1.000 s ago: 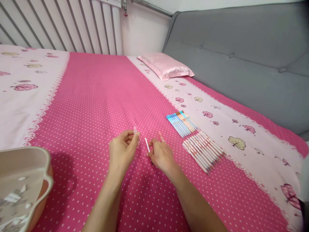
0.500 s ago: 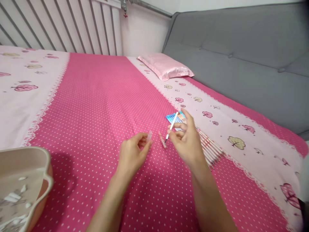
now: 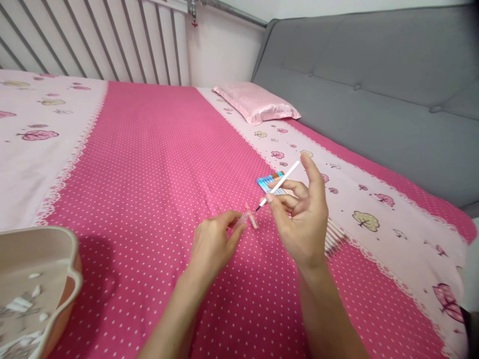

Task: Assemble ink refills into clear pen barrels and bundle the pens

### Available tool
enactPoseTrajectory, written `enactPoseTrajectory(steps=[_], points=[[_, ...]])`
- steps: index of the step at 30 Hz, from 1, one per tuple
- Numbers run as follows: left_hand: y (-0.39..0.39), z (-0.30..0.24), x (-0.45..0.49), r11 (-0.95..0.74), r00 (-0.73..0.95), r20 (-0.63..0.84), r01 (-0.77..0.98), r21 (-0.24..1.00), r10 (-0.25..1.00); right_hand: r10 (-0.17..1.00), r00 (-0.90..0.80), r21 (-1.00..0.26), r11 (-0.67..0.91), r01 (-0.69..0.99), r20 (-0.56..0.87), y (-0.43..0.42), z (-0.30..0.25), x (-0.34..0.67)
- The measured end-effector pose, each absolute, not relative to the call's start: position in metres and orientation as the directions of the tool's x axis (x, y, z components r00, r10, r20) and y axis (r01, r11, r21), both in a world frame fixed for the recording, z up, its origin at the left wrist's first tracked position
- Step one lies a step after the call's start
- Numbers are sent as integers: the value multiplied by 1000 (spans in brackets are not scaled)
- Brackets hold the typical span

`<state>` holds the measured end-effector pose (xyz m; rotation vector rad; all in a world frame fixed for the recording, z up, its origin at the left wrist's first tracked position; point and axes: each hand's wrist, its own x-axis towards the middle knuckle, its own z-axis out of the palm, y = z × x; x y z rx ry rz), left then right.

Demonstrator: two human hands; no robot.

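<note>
A beige plastic basket with a wavy rim (image 3: 56,249) is seen at the lower left corner, resting on the bed, with scraps of white paper lying inside it. A bedsheet of hot pink cotton with small white dots (image 3: 149,164) is spread across the middle of the view, bordered on both sides by pale pink bands printed with little trees. White vertical slats are seen behind the bed at the upper left.

Just left of centre, the left hand (image 3: 213,244) is held low over the sheet, its thumb and fingertips pressed together on a small clear pen cap (image 3: 244,218). A short pink pen piece (image 3: 254,221) is seen right beside the cap; whether it lies on the sheet or is touched by the fingers cannot be told.

To the right, the right hand (image 3: 303,219) is raised, palm turned towards the camera. A thin white pen refill with a dark tip (image 3: 279,185) is pinched between its thumb and middle fingers, the index finger stretched upward, and the dark tip is pointed down at the cap.

Behind that hand, a row of pale blue and orange pens (image 3: 270,182) and a row of clear white pens (image 3: 335,234) are laid on the sheet. A shiny pink satin pillow (image 3: 256,102) and a grey padded headboard (image 3: 374,75) are seen further right
</note>
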<state>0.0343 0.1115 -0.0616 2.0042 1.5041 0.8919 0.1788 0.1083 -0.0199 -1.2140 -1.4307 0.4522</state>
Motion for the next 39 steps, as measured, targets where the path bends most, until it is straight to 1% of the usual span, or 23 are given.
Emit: enactPoseTrajectory(steps=[6, 12, 18, 24, 28, 32, 34, 36, 39], points=[[109, -60, 34, -292, 194, 218, 628, 721, 957, 823, 175, -811, 454, 368, 540, 112, -27, 177], [108, -58, 34, -310, 208, 230, 615, 725, 951, 828, 165, -807, 444, 390, 536, 112, -29, 176], [109, -58, 34, -322, 206, 248, 600, 732, 947, 838, 103, -786, 450, 425, 535, 113, -30, 174], [110, -61, 34, -332, 194, 270, 589, 737, 943, 821, 24, -731, 494, 472, 570, 113, -31, 170], [110, -60, 33, -327, 184, 271, 562, 760, 945, 803, -36, -661, 514, 547, 595, 113, -32, 170], [110, -60, 31, -325, 172, 276, 556, 765, 946, 804, -123, -605, 529, 595, 582, 111, -29, 171], [110, -60, 30, -320, 157, 281, 557, 766, 947, 812, -127, -617, 524, 587, 569, 110, -27, 172], [111, -60, 29, -309, 136, 282, 547, 778, 950, 835, -92, -662, 492, 565, 542, 112, -27, 176], [113, -60, 28, -279, 93, 274, 551, 787, 957, 901, 21, -751, 349, 561, 434, 120, -33, 185]])
